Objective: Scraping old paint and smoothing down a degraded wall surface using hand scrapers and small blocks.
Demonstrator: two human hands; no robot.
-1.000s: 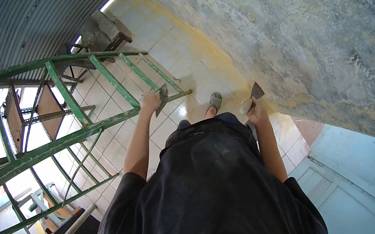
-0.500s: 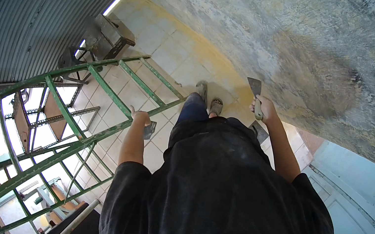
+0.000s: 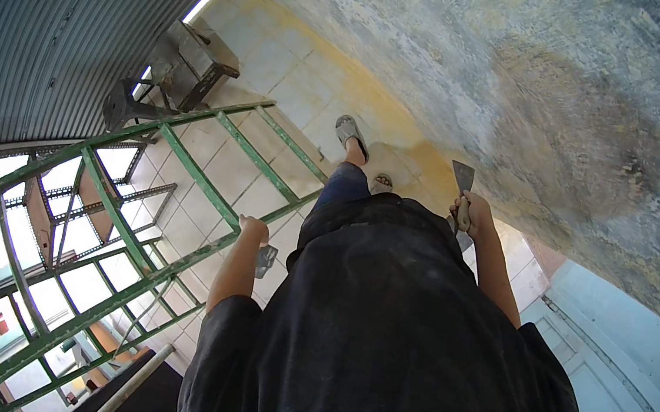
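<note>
A green metal ladder [image 3: 203, 175] leans across on my left. My left hand [image 3: 253, 230] is closed at its side rail, by the end of a rung. A small grey flat piece [image 3: 265, 261] shows just under that hand; its kind is unclear, and I cannot tell whether the fingers also hold it. My right hand [image 3: 478, 215] is wrapped round the pale handle of a putty knife [image 3: 462, 176], its dark blade pointing up beside the wall. A grey edge shows below the right hand, partly hidden by it. The plastered wall [image 3: 427, 55] has a brown damp-looking patch [image 3: 572, 134].
Tiled floor [image 3: 298, 86] runs along the wall's yellow foot. A corrugated metal shutter [image 3: 70, 28] stands at the far left, with a dark stool [image 3: 131, 105] before it. Metal shelving [image 3: 49, 223] lies beyond the ladder. A light-blue door [image 3: 608, 379] is at right.
The ladder has shifted slightly right and nearer, my left hand moving along with it. My left foot has stepped forward. The putty knife has moved a little right and lower.
</note>
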